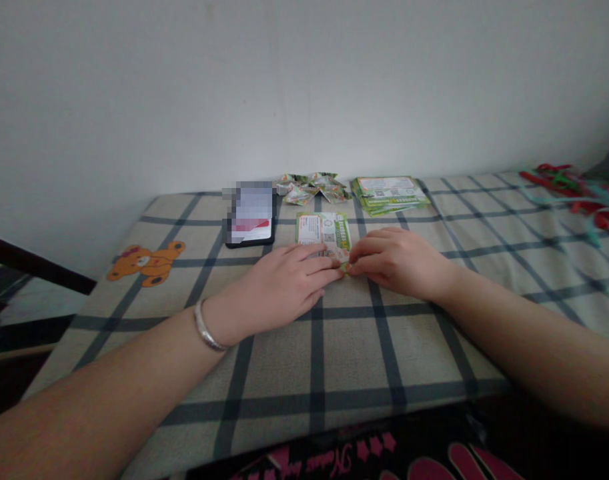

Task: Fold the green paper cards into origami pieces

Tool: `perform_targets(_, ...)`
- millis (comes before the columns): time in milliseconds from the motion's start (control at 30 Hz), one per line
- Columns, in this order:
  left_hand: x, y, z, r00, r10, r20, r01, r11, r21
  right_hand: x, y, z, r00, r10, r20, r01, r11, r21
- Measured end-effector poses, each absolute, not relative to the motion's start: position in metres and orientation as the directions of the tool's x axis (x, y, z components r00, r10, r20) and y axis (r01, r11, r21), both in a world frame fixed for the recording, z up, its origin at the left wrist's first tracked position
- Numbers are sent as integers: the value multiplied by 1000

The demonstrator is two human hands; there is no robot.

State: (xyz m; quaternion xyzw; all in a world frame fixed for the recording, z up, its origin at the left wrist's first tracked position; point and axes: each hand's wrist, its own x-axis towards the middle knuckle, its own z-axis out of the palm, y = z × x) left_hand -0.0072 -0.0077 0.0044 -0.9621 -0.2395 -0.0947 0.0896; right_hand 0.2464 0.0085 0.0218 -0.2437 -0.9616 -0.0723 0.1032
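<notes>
A green and white printed paper card (317,225) lies flat on the checked tablecloth in front of me. My left hand (289,283) rests palm down over its near left part, fingers stretched out and covering its lower edge. At the card's near right corner, the fingers of my right hand (397,260) are bent and pinched together on the edge. Its other fingers are curled. The two hands almost meet at that corner, where a small yellow-green bit of the card shows between the fingertips.
Behind the card sit several folded paper pieces (314,189). To their right is a stack of similar printed cards (389,193), to the left a phone (251,213) with a blurred screen. A bear sticker (149,263) is at left; red and teal ribbons (579,197) lie far right. A wall stands behind.
</notes>
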Motion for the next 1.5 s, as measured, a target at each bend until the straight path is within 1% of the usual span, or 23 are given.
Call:
perform_targets(167, -6, -8, 5, 870, 443, 219, 475, -872, -122, 252, 7, 25, -838, 499, 221, 521, 852, 48)
perform_targets(433, -9, -5, 7, 878, 411, 247, 449, -886, -120, 259, 6, 30, -825, 525, 210, 549, 832, 76)
perform_targets(600, -12, -2, 9, 885, 400, 238, 434, -893, -115, 263, 8, 30, -825, 526, 206, 547, 835, 59)
perform_targets(733, -14, -2, 12, 888, 398, 231, 434, -891, -132, 265, 8, 29, -823, 535, 191, 553, 832, 54)
perform_targets(1033, -15, -5, 24, 903, 363, 231, 405, -897, -175, 268, 7, 33, -806, 561, 188, 584, 806, 98)
perform_targets(1333, -16, -6, 30, 897, 385, 217, 423, -890, -169, 272, 6, 36, -792, 590, 158, 608, 786, 111)
perform_targets(1500, -16, -5, 30, 899, 386, 207, 420, -894, -155, 273, 5, 37, -770, 624, 129, 636, 766, 92)
